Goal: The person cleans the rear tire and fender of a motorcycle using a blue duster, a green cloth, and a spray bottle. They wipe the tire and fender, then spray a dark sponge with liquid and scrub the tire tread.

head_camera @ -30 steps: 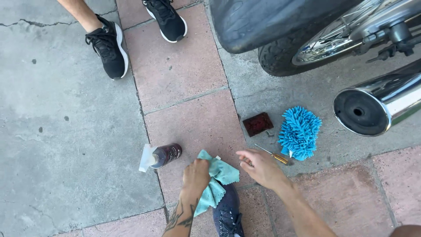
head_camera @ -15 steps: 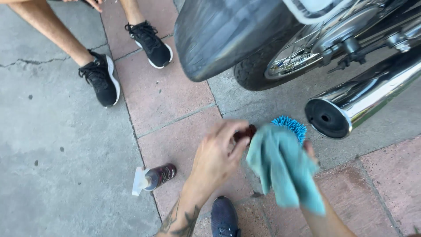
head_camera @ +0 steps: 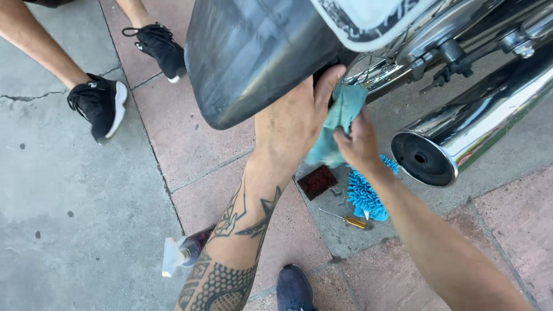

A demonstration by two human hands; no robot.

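The teal cloth (head_camera: 337,124) hangs between the two hands, just under the rear edge of the black fender (head_camera: 253,57) and above the paving. The right hand (head_camera: 358,144) pinches its lower right part, fingers closed on the fabric. The left hand (head_camera: 296,118) lies against the cloth's left side, thumb raised to the fender's edge; whether its fingers are curled into the cloth or flat on the fender cannot be told, since they are hidden behind the palm.

Nearest the camera, at the bottom edge, sits the toe of a dark blue shoe (head_camera: 295,288). Left of it, beside the tattooed left forearm (head_camera: 230,247), a small dark bottle (head_camera: 184,251) with a pale spray top lies on its side, on the seam between grey concrete and reddish pavers. A little farther off, under the right forearm, a small screwdriver (head_camera: 345,219) with a yellow handle lies on the ground, touching or just beside a fluffy blue wash mitt (head_camera: 366,196). A dark red square pad (head_camera: 316,181) rests just left of the mitt.

Beyond the hands, a chrome exhaust pipe (head_camera: 461,135) points its open end toward the mitt, with the wheel and its metal parts behind it. Farthest away, at the upper left, another person's bare legs stand in two black sneakers (head_camera: 101,103).
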